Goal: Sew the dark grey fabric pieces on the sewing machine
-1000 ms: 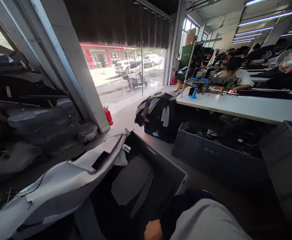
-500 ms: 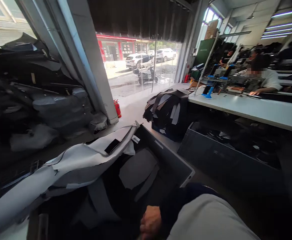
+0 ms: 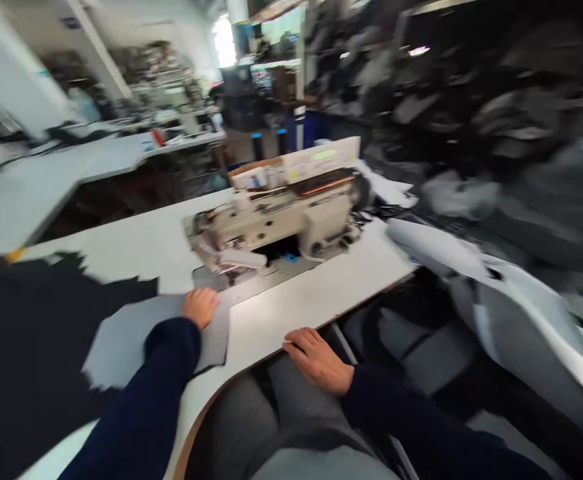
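My left hand (image 3: 200, 307) lies on a grey fabric piece (image 3: 136, 333), its fingers resting over the cloth close to the sewing machine's needle end. The sewing machine (image 3: 276, 220), cream-coloured and blurred, stands on a white table (image 3: 281, 303). At the table's front edge is my right hand (image 3: 318, 360), fingers stretched out over the rim with nothing seen in them. Left of the grey piece spreads a large dark fabric stack (image 3: 46, 320) with a jagged edge.
A bin with dark and grey cut pieces (image 3: 436, 353) is at my right, a pale draped sheet (image 3: 526, 293) over its side. Piles of wrapped material (image 3: 536, 193) rise beyond. Another white worktable (image 3: 86, 157) stands at the back left.
My view has swung left from the bin and doorway to the sewing table. My right hand, earlier low over the bin, is now at the table edge; my left hand has come into view.
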